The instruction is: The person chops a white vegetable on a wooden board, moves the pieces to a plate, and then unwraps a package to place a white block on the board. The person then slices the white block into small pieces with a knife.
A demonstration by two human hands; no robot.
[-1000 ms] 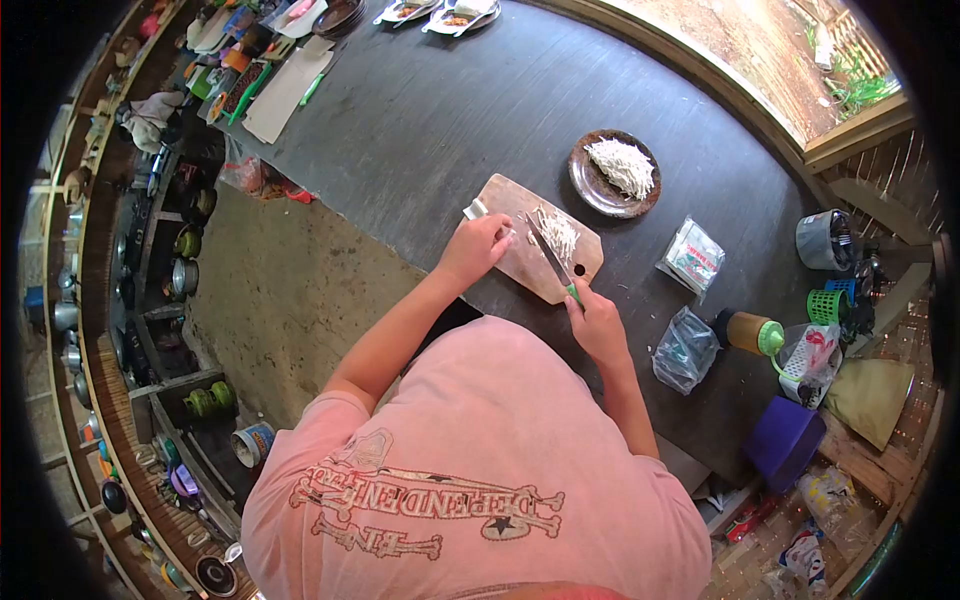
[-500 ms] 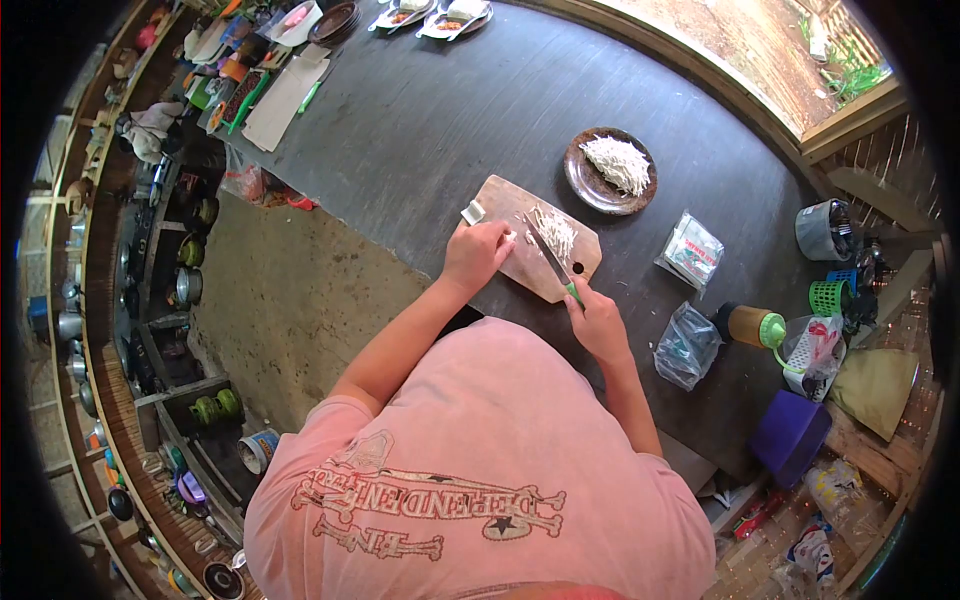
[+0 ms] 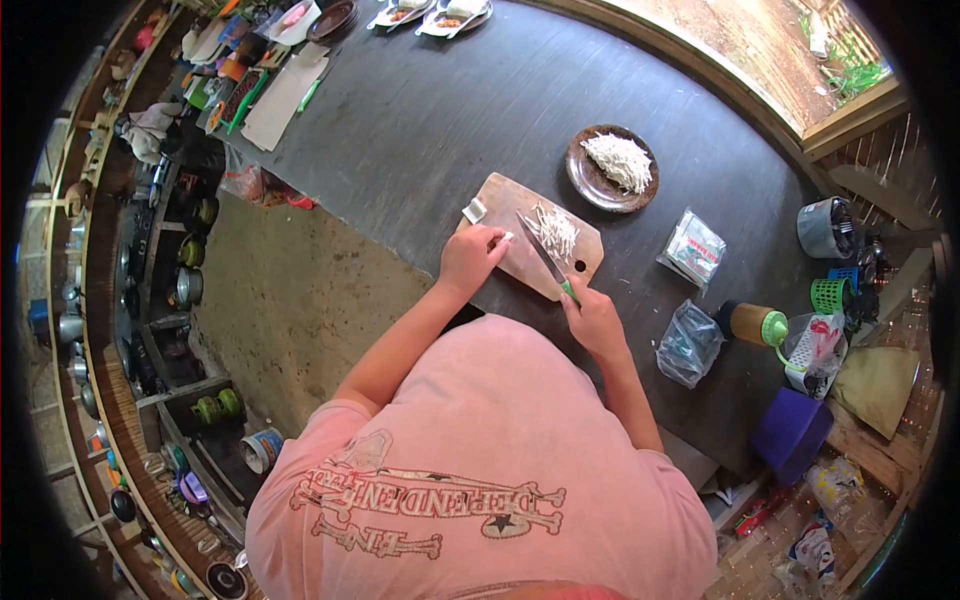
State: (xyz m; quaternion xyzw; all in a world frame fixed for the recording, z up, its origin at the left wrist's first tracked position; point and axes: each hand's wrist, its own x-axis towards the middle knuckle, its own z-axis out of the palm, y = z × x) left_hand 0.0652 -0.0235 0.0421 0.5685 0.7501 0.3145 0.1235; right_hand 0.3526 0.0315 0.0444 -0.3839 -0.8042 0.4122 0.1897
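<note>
In the head view, the left hand (image 3: pixel 470 262) rests at the near left side of the wooden cutting board (image 3: pixel 498 196), its fingertips drawn together on a small white piece (image 3: pixel 507 237); the piece is mostly hidden, so I can't be quite sure how firmly it is pinched. The right hand (image 3: pixel 595 318) is wrapped round the green handle of a knife (image 3: pixel 544 249), whose blade slants across the board between the left fingertips and a loose pile of white strips (image 3: pixel 555 231). A white block (image 3: pixel 474 211) sits near the board's far left edge, just beyond the left hand.

Past the board, on the dark table (image 3: pixel 430 130), a brown plate (image 3: pixel 592 190) holds a larger heap of white shreds (image 3: pixel 620 163). A packet (image 3: pixel 692 250) and a clear plastic bag (image 3: pixel 690 345) lie to the right, with a green-lidded jar (image 3: pixel 752 325) beside the bag.

The main risk, as I judge it, is to the left fingertips: they are near the blade, and the piece is small, so if it rolled or slipped the edge could nick them. The strips lie loose beside the blade — a wide sideways sweep could push some off the board.
</note>
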